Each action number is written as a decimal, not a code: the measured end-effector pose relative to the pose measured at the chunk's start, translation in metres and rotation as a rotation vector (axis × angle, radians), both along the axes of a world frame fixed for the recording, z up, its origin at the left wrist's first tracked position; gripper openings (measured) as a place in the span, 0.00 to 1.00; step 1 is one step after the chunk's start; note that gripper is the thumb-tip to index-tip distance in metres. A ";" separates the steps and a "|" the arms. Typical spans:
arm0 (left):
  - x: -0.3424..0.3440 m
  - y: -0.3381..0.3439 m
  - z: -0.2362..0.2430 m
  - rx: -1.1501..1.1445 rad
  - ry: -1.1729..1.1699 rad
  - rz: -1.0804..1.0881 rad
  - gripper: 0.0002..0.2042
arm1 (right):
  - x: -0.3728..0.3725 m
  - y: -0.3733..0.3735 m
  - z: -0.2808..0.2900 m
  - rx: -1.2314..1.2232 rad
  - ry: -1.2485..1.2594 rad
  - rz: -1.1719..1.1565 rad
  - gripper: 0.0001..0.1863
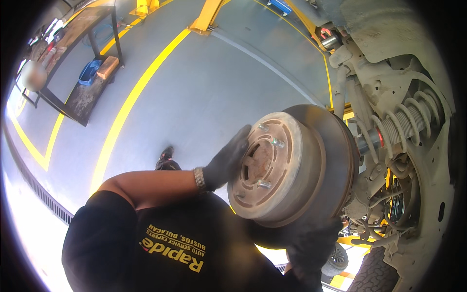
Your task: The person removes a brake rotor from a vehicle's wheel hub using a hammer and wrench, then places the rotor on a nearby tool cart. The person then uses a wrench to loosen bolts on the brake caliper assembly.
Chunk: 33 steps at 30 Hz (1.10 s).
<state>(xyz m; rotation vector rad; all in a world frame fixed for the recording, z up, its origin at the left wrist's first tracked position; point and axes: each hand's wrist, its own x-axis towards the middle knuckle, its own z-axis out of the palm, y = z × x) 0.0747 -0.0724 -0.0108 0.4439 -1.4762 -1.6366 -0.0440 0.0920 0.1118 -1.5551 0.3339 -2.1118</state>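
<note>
A worn, rust-brown brake disc (335, 146) with a raised centre hat (282, 170) sits on the wheel hub. Several studs (278, 142) poke through the hat's face. My left hand (226, 160), black-gloved below a metal watch, is closed against the hat's near left edge, fingers along its rim. My right hand (311, 248), also in a black glove, holds the disc's lower edge from beneath; its fingers are dark and partly hidden. Behind the disc, a coil spring (413, 119) surrounds the shock absorber.
The vehicle's dusty underbody (394, 34) and wheel arch (430, 194) crowd the right side. A workbench (73, 36) stands far left, with a blue tray (89, 72) and wooden block (108, 67) on its lower shelf. Below the underbody is a tyre (372, 272). A yellow lift post (206, 17) rises ahead.
</note>
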 end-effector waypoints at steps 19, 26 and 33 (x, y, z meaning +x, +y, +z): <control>-0.040 -0.017 -0.023 -0.211 -0.304 0.389 0.19 | -0.018 -0.042 0.052 -0.385 -0.067 -0.289 0.21; -0.022 -0.027 0.005 0.132 -0.281 0.199 0.20 | 0.001 -0.044 0.032 -0.402 -0.083 -0.307 0.26; -0.026 -0.029 -0.022 -0.370 -0.335 0.448 0.14 | -0.008 -0.058 0.045 -0.396 -0.001 -0.400 0.23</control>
